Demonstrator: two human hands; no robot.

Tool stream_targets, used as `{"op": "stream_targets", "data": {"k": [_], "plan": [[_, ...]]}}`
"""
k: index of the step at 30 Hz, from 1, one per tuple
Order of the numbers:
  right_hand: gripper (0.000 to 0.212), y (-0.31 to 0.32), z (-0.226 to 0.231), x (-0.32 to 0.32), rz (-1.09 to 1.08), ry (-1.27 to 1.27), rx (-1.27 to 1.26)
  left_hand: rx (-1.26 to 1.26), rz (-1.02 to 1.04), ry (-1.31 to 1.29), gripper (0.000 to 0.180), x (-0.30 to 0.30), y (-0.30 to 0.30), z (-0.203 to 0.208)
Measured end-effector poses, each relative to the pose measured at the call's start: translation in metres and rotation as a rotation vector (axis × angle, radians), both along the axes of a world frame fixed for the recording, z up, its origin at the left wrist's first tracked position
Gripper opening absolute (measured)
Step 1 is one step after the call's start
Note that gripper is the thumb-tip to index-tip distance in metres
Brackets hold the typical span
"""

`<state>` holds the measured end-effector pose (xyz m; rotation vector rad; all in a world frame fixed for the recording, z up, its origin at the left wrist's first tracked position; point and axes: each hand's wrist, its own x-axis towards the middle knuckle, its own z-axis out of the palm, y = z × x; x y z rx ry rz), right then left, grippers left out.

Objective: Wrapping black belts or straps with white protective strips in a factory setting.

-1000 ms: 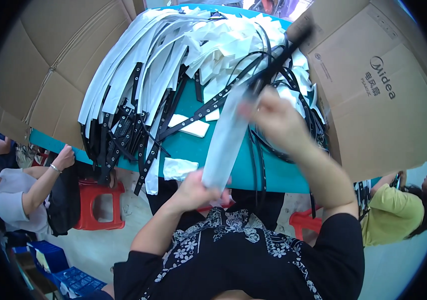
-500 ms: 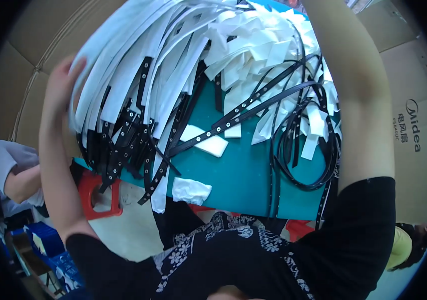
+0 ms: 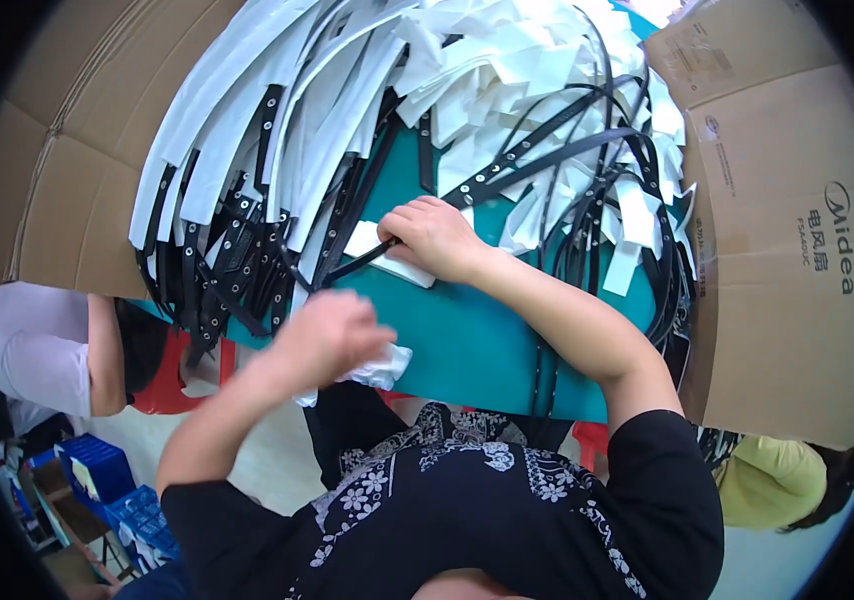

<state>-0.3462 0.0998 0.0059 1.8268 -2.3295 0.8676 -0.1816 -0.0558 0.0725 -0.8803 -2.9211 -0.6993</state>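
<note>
From over here I see the right hand (image 3: 432, 238) with its fingers curled around a black belt (image 3: 355, 266), which lies across the green table (image 3: 457, 345) by a white pad (image 3: 404, 271). The left hand (image 3: 332, 335) is blurry beside a crumpled wrap (image 3: 383, 368), so I can't tell if it holds anything. White paper (image 3: 487, 80) heaps up at the back, more belts (image 3: 237, 245) crowd the left, and tall brown boxes (image 3: 787, 250) wall in both sides
</note>
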Motion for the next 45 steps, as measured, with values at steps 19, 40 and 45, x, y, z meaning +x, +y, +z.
{"op": "stream_targets", "data": {"k": [19, 40, 45], "plan": [[0.013, 0.224, 0.088, 0.059, -0.405, 0.047, 0.071, -0.011, 0.212, 0.159, 0.031, -0.092, 0.064, -0.047], [0.028, 0.190, 0.067, 0.077, -0.430, 0.057, -0.173, 1.304, 0.403, -1.032, 0.022, -0.066, 0.145, 0.005], [0.007, 0.191, 0.072, 0.113, -0.113, 0.304, 0.050, 1.577, 0.516, -1.294, 0.027, -0.077, 0.138, -0.029]]}}
